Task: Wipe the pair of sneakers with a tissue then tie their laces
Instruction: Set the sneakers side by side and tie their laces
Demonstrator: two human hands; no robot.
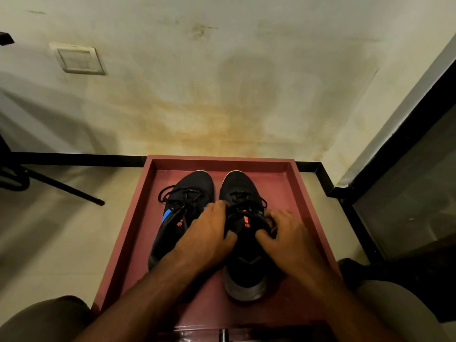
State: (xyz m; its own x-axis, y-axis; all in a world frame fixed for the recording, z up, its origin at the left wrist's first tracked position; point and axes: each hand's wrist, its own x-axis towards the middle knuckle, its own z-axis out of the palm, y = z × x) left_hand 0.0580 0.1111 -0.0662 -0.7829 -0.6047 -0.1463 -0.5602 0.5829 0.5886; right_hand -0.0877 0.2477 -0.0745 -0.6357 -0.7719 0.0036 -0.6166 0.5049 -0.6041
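Two black sneakers stand side by side, toes away from me, on a dark red tray [306,193]. The left sneaker [190,188] has a blue side stripe, a red tongue logo and loose black laces lying over its top. My left hand [207,233] grips the left side of the right sneaker [243,186] at the tongue. At that shoe's right side, my right hand [286,233] curls its fingers around the laces. Both hands hide the right sneaker's lace area. No tissue is visible.
The tray sits on a pale floor against a stained wall [222,95] with a black skirting. A black chair leg [64,188] lies at the left, a dark glass door frame [370,188] at the right. My knees are at the bottom corners.
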